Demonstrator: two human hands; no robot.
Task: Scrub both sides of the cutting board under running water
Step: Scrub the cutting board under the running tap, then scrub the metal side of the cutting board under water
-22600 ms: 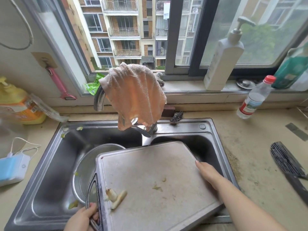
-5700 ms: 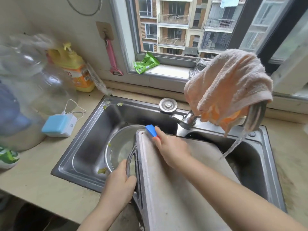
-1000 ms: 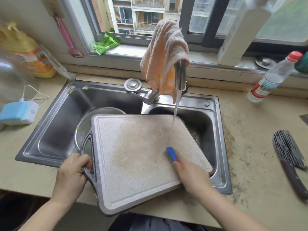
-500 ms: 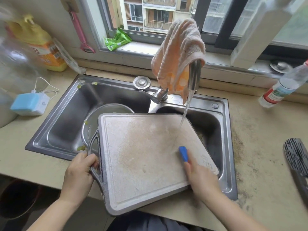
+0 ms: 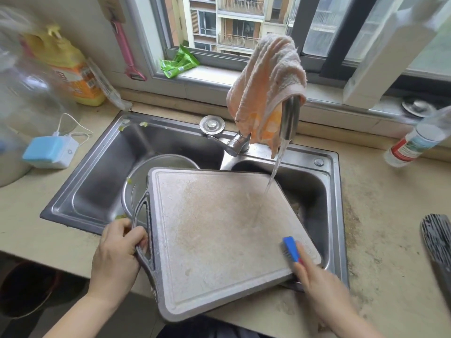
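Observation:
A grey cutting board (image 5: 214,230) with a beige worn face lies tilted across the double steel sink (image 5: 97,181). Water from the faucet (image 5: 289,118) falls on the board's far right part. My left hand (image 5: 117,252) grips the board's loop handle at its left edge. My right hand (image 5: 319,281) holds a blue brush (image 5: 290,248) pressed on the board's near right corner.
A peach cloth (image 5: 266,86) hangs over the faucet. A metal bowl (image 5: 146,176) sits in the left basin under the board. A yellow detergent bottle (image 5: 70,71) and blue device (image 5: 50,152) stand left. A water bottle (image 5: 419,140) and dark knife (image 5: 439,242) lie right.
My right hand has drawn the brush down the board toward its near right corner. The left hand keeps its grip on the handle. Water still runs.

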